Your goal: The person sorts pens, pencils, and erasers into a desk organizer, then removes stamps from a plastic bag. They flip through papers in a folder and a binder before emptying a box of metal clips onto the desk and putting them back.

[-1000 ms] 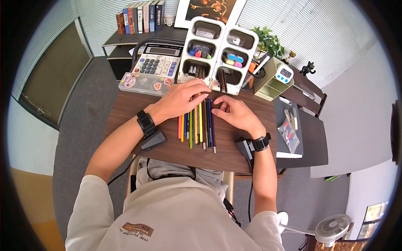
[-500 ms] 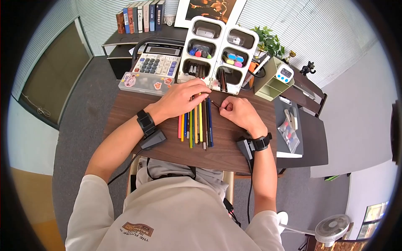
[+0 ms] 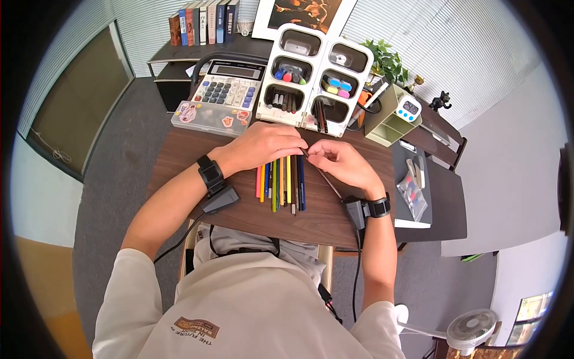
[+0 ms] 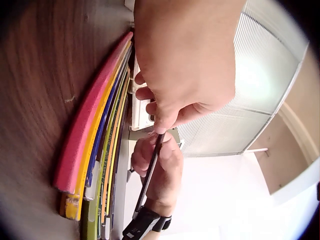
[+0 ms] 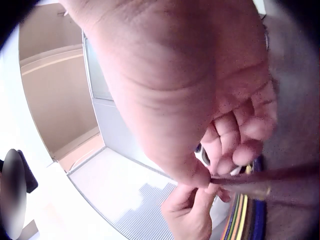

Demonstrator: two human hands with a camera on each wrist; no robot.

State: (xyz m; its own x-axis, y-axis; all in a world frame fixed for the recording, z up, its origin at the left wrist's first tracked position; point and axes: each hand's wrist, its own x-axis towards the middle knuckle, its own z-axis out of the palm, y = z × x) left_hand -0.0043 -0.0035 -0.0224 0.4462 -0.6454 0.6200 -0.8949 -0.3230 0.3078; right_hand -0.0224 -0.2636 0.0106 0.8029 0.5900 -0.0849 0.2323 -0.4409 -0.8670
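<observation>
A dark brown pencil (image 3: 330,184) slants between my two hands, its long end pointing back toward the right wrist. My left hand (image 3: 263,145) pinches its far end between thumb and finger, which the left wrist view shows closely above the pencil shaft (image 4: 150,172). Thumb and fingers of my right hand (image 3: 348,167) pinch the same pencil just beside the left fingertips. Under and in front of the left hand lies a row of colored pencils (image 4: 100,130), pink, yellow, blue, green and others, side by side on the wooden desk (image 3: 239,214). The left hand covers their far ends.
Behind the hands stands a white organizer (image 3: 305,90) with markers and pens in its compartments. Left of it are a calculator (image 3: 230,84) and a clear stickered case (image 3: 209,119). To the right stand a green holder with a timer (image 3: 409,109) and a plastic bag (image 3: 412,197).
The brown pencil at the row's right end was picked up by the right hand and swung to a slant. The left hand moved slightly right and down and now pinches its end.
</observation>
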